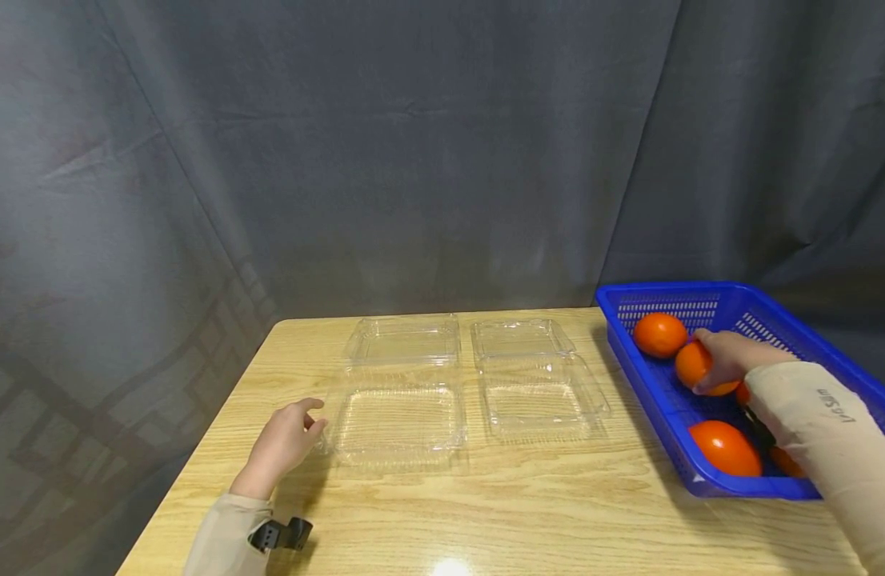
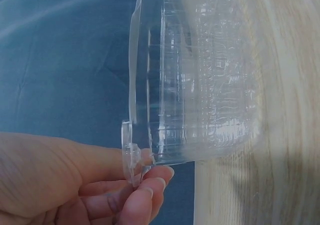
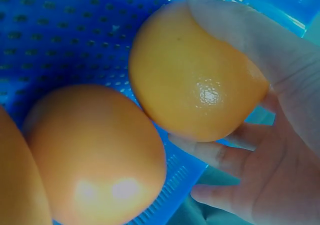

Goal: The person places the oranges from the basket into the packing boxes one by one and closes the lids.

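A blue basket [image 1: 662,416] at the right holds several orange-red round fruits, one of them a fruit [image 1: 725,448] near its front edge. My right hand [image 1: 730,356] curls its fingers and thumb round an orange fruit [image 1: 693,365] inside the basket; the right wrist view shows this fruit [image 3: 195,80] beside another fruit [image 3: 97,155]. At the left, my left hand [image 1: 286,440] is at the left edge of a clear plastic container [image 1: 399,424] with its lid raised back. In the left wrist view my left hand [image 2: 110,185] pinches the container's edge tab [image 2: 131,157].
A second, smaller clear container [image 1: 534,400] stands open between the first one and the basket. Both rest on a light wooden table [image 1: 442,512]. A dark grey curtain [image 1: 428,160] hangs behind the table and along its left side.
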A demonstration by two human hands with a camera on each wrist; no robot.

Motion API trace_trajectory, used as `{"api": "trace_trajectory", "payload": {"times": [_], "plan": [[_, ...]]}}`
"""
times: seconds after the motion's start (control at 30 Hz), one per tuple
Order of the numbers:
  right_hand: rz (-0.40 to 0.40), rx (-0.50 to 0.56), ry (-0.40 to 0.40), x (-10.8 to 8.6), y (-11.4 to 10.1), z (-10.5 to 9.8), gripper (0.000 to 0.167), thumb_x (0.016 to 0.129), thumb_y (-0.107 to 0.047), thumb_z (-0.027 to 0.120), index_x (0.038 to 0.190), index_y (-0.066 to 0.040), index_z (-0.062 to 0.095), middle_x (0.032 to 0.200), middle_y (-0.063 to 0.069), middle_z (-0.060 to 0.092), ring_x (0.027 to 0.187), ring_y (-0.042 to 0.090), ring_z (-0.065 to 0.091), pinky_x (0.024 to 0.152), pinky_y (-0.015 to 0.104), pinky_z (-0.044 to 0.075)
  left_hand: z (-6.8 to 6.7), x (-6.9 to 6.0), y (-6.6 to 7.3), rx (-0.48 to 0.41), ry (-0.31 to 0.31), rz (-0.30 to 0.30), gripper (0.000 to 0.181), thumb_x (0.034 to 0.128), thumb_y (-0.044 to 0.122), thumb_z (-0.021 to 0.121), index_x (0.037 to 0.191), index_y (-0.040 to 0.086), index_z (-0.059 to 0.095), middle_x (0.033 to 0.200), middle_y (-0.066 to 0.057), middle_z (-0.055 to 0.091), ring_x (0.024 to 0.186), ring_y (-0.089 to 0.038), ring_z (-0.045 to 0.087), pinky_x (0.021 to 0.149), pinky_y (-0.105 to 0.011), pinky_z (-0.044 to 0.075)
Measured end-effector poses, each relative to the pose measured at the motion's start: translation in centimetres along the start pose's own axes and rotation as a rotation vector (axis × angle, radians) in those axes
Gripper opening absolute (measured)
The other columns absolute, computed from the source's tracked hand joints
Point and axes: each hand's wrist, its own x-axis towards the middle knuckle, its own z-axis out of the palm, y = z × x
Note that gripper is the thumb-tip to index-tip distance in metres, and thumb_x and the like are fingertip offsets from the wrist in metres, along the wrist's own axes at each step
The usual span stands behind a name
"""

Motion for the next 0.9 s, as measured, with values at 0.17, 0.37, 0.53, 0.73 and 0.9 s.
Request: {"api": "trace_trajectory", "payload": {"times": [0.17, 0.37, 0.53, 0.73, 0.9], "plan": [[0.017, 0.015, -0.015, -0.3, -0.2, -0.5, 0.104, 0.062, -0.037, 0.084, 0.128, 0.022, 0.03, 0.115, 0.045, 0.045, 0.096, 0.052, 0.049, 0.09, 0.065, 0.036, 0.0, 0.0, 0.0, 0.0, 0.0, 0.004, 0.036, 0.0883, 0.008, 0.058, 0.118, -0.012, 0.055, 0.08, -0.016, 0.066, 0.058, -0.014, 0.054, 0.05, -0.026, 0.041], [0.04, 0.029, -0.035, -0.3, -0.3, -0.9, 0.107, 0.063, -0.039, 0.082, 0.131, 0.022, 0.026, 0.12, 0.046, 0.039, 0.099, 0.053, 0.045, 0.093, 0.068, 0.033, 0.1, 0.0, -0.1, 0.002, -0.002, 0.003, 0.036, 0.0883, 0.008, 0.059, 0.118, -0.012, 0.055, 0.08, -0.016, 0.066, 0.057, -0.014, 0.053, 0.049, -0.026, 0.041], [0.046, 0.032, -0.035, -0.3, -0.3, -1.5, 0.105, 0.061, -0.041, 0.082, 0.129, 0.02, 0.03, 0.114, 0.043, 0.045, 0.093, 0.048, 0.048, 0.088, 0.066, 0.037, 0.1, 0.0, -0.2, 0.004, -0.001, 0.002, 0.037, 0.0884, 0.008, 0.059, 0.118, -0.012, 0.054, 0.079, -0.014, 0.065, 0.056, -0.013, 0.052, 0.049, -0.026, 0.04], [0.057, 0.026, -0.018, -0.6, -0.6, -2.1, 0.11, 0.06, -0.044, 0.082, 0.132, 0.019, 0.027, 0.119, 0.045, 0.04, 0.098, 0.053, 0.045, 0.09, 0.07, 0.032, 0.0, 0.0, -0.2, -0.012, -0.011, -0.001, 0.037, 0.0888, 0.008, 0.058, 0.119, -0.012, 0.053, 0.077, -0.013, 0.064, 0.054, -0.013, 0.049, 0.049, -0.027, 0.039], [0.051, -0.005, 0.008, -1.0, -1.0, -2.4, 0.107, 0.061, -0.044, 0.081, 0.131, 0.018, 0.03, 0.117, 0.044, 0.043, 0.096, 0.053, 0.046, 0.088, 0.07, 0.034, 0.0, 0.1, -0.2, -0.014, -0.018, -0.002, 0.037, 0.0889, 0.008, 0.058, 0.119, -0.013, 0.053, 0.077, -0.013, 0.063, 0.054, -0.013, 0.049, 0.049, -0.027, 0.039]]}}
